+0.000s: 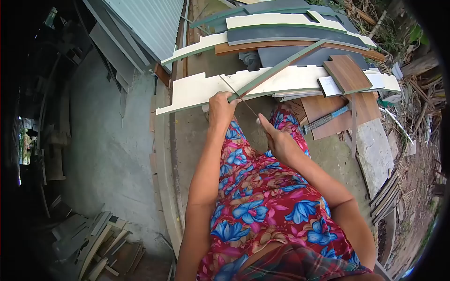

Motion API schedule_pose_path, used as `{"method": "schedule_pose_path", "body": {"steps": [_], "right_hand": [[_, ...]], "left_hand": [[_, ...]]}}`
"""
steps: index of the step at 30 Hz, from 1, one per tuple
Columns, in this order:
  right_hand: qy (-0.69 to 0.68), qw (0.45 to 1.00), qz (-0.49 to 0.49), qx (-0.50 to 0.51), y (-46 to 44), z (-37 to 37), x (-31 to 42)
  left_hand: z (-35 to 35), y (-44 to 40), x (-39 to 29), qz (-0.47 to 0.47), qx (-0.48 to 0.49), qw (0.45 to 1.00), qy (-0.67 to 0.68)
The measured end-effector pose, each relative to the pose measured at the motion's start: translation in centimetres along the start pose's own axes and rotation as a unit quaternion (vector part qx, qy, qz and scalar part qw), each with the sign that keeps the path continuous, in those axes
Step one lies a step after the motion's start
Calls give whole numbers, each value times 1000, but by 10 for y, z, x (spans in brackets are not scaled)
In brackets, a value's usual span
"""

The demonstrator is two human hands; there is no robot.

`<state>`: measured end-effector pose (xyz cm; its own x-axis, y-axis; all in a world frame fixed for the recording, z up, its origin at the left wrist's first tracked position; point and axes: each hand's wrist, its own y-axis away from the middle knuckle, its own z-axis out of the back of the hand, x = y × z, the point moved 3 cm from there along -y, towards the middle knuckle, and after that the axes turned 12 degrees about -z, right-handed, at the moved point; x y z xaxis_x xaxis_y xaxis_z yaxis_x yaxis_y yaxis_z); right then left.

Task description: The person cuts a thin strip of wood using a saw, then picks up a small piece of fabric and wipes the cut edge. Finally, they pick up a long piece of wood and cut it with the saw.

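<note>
My left hand point(221, 110) is closed around the near end of a long, narrow green strip point(276, 70), which slants up to the right across a pale notched board point(197, 92). In my right hand point(282, 143) is the lower end of a thin, dark, blade-like tool point(246, 106); its handle is mostly hidden by my fingers. The tool crosses the strip just beside my left fingers, and its far tip lies over the pale board. Whether its edge bites into the strip I cannot tell.
Long boards point(290, 35) lie stacked ahead. Brown wood-grain pieces point(347, 74) rest on the right, near a blue-handled tool point(326, 119) with a wrapped grip. A corrugated metal wall point(150, 23) stands upper left; offcuts point(103, 239) pile lower left. Dry plant litter point(422, 112) borders the right.
</note>
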<state>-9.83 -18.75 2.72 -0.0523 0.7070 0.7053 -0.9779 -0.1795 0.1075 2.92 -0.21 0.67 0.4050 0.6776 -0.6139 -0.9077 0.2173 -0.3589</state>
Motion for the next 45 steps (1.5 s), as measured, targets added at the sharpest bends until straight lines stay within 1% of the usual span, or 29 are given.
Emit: {"method": "schedule_pose_path", "body": {"steps": [2,5,8,11,14,17,20,23,26,29,32,35,37,38,41,44,45], "right_hand": [[12,999,-31,10,13,10,-3],[56,997,-44,18,-18,-2,4],[52,998,-27,-22,-71,-17,15],[40,998,-43,-20,-87,-18,23],[6,999,-15,-42,-57,-19,7],[9,998,-57,11,-5,-2,4],[29,997,-69,27,4,8,6],[29,999,-5,-23,-38,-8,2],[50,998,-9,-34,-82,-24,7],[43,998,-32,-26,-69,-17,16],[33,998,-47,14,-23,-6,5],[4,998,-51,22,26,9,-4],[-26,995,-82,49,38,31,5],[-42,993,-96,60,41,42,12],[-106,984,-137,38,40,61,34],[-79,985,-151,41,30,60,41],[-71,984,-154,45,27,58,43]], "left_hand": [[1,-1,-11,8,14,1000,6],[-3,0,2,-16,1,1000,-8],[-4,0,4,-10,1,1000,-7],[-4,0,8,-9,-17,1000,4],[-4,1,7,13,-3,1000,13],[-1,1,5,28,2,999,23],[0,0,3,10,4,1000,16],[-5,2,8,5,-10,1000,2],[2,0,2,17,6,1000,11],[0,2,6,13,-5,1000,19],[2,1,4,29,-3,999,25],[-2,2,8,3,-6,1000,5],[-3,4,9,-8,-19,1000,4],[-2,3,8,-15,-25,1000,2],[-9,7,17,-26,-64,998,3],[-1,8,6,5,-31,999,12],[-1,10,4,-1,-42,999,7]]}}
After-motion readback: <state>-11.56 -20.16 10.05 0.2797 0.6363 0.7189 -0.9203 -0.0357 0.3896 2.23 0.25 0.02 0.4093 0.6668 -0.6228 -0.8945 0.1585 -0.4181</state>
